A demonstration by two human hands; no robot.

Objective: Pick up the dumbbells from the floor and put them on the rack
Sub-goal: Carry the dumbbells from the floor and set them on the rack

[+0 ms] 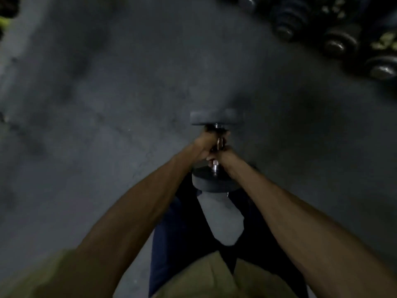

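A black dumbbell (217, 118) with a chrome handle hangs in front of me above the grey floor, its far head pointing away and its near head over my legs. My left hand (205, 145) grips the handle from the left side. From the right, my right hand (225, 154) grips the same handle, so both hands wrap it together and hide most of the bar. The rack (335, 31) with several dark dumbbells on it lies at the upper right, well away from my hands.
Dark grey rubber floor (107, 104) stretches across the left and middle. Yellow-green parts show between the racked dumbbells (384, 40) and at the top left edge (5, 22). My legs in dark trousers (182, 233) stand below the held dumbbell.
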